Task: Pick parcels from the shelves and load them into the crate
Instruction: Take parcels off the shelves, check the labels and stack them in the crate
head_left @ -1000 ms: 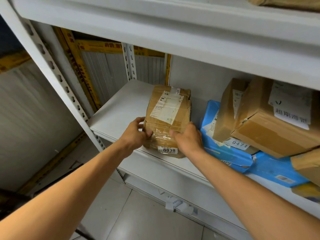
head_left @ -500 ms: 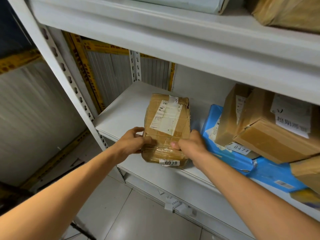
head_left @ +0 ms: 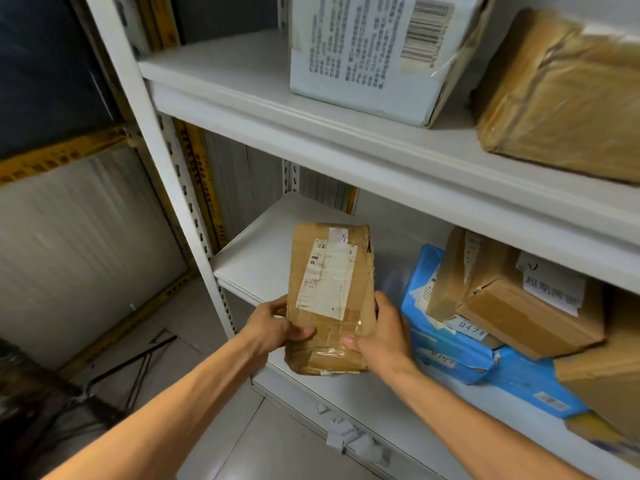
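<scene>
A brown taped cardboard parcel (head_left: 330,292) with a white shipping label is held upright in front of the lower shelf (head_left: 249,265), its bottom past the shelf's front edge. My left hand (head_left: 273,325) grips its lower left side, thumb on the front face. My right hand (head_left: 381,332) grips its lower right side, thumb across the taped front. No crate is in view.
On the lower shelf to the right lie blue mailer bags (head_left: 460,348) under brown boxes (head_left: 519,306). The upper shelf (head_left: 311,133) carries a white printed box (head_left: 363,53) and a brown wrapped parcel (head_left: 561,95). A white upright post (head_left: 156,161) stands left; tiled floor (head_left: 270,445) lies below.
Both hands have lifted the parcel off the lower shelf and tipped it upright, towards me. The view has risen, so the upper shelf's parcels now show.
</scene>
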Motion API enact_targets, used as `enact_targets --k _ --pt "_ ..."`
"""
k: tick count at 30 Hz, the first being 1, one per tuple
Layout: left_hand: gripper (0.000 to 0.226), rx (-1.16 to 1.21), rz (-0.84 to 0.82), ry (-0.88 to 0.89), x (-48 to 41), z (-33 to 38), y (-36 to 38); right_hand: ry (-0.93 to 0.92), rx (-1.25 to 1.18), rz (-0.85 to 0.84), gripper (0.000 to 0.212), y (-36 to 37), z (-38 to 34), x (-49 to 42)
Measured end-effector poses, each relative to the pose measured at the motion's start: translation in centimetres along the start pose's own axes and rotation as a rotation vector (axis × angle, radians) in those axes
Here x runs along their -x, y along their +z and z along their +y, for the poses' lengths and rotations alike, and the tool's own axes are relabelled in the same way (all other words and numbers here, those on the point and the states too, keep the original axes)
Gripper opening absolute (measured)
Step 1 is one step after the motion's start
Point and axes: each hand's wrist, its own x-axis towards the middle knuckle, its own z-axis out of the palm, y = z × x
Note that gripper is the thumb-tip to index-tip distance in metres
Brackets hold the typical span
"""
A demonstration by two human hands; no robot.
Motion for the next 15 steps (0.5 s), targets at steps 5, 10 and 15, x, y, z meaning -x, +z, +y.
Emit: enact_targets --k 5,10,15 --pt "0.076 0.094 0.05 0.102 3.1 -0.2 -1.1 -0.002 -0.246 -0.016 0.083 -0.5 -0.8 1.4" --pt "0.069 0.078 0.082 0.121 5.8 -0.1 -1.9 0.053 -0.314 -0.17 0.06 -0.3 -0.8 2.3" --pt "0.072 0.093 0.11 0.18 6.9 -1.0 -1.4 0.116 -0.516 -0.136 0.092 1.6 1.0 3.3"
